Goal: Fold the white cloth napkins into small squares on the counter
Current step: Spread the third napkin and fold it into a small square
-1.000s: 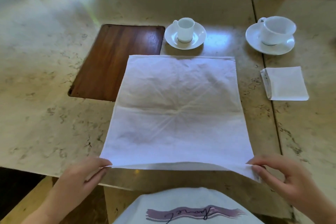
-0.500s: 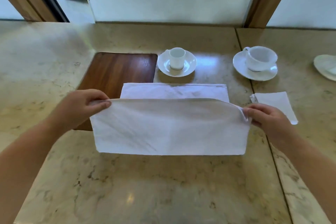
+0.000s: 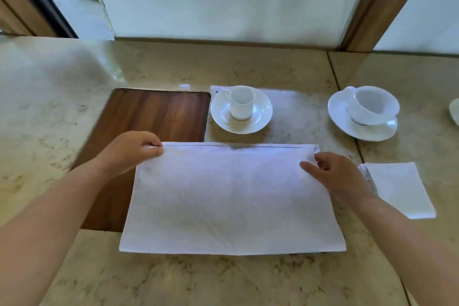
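A white cloth napkin (image 3: 231, 201) lies on the marble counter (image 3: 223, 281), folded in half into a wide rectangle, its two long edges meeting at the far side. My left hand (image 3: 129, 150) pinches the far left corner of the top layer. My right hand (image 3: 332, 174) holds the far right corner, fingers curled round the edge and thumb lying on the cloth. A second white napkin (image 3: 397, 189), folded into a small square, lies just right of my right hand.
A dark wooden inset board (image 3: 159, 117) lies under the napkin's left part. Behind the napkin stand a small white cup on a saucer (image 3: 242, 109) and a larger cup on a saucer (image 3: 365, 113). A white dish edge (image 3: 455, 112) shows at far right.
Both hands carried the napkin's near edge up and over to the far edge, folding it in half. The top layer now lies flat, edges aligned.
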